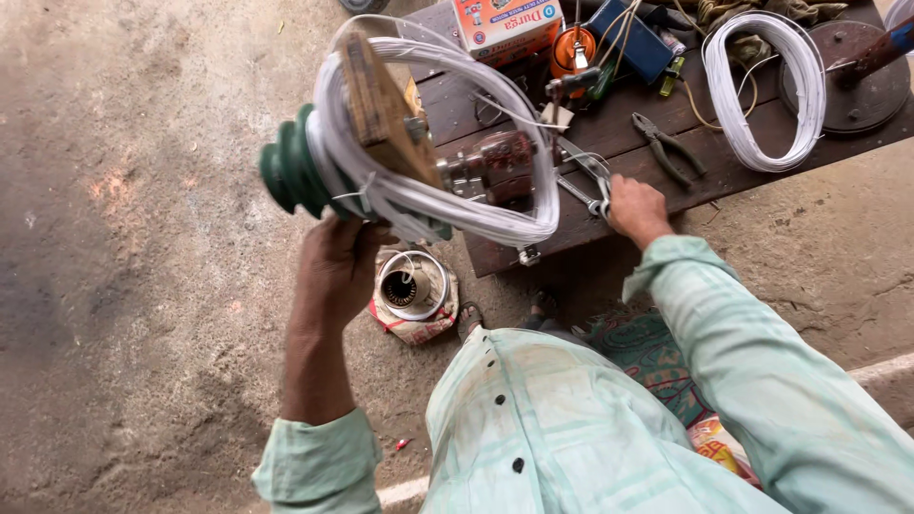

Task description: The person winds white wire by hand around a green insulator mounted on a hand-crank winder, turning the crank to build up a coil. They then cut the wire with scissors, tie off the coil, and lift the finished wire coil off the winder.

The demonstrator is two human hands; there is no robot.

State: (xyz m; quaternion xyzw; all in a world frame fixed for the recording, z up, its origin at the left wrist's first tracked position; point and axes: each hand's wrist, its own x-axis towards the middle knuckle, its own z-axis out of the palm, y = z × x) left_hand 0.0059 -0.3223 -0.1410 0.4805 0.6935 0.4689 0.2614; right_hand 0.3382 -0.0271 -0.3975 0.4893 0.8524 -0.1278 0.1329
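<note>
- The wooden workbench is the biggest thing I see, running across the upper right of the head view, dark and cluttered.
- Next in size is the winding former, a wooden block on a stepped green pulley, raised in front of me and above the ground at upper left of centre.
- A thick bundle of white wire loops around that wooden block and hangs down on its right side, close to the bench edge.
- A second white wire coil lies flat on the bench, well apart from the one I hold.
- A round metal stator sits on a piece of cloth on the ground, below the former.
- My left hand grips the underside of the green pulley, fingers curled tight around it and holding the whole former up.
- My right hand rests at the bench edge, fingers closed on thin metal tools lying there.
- A pair of pliers lies on the bench, just beyond my right hand.
- A small cardboard box stands at the far bench edge.
</note>
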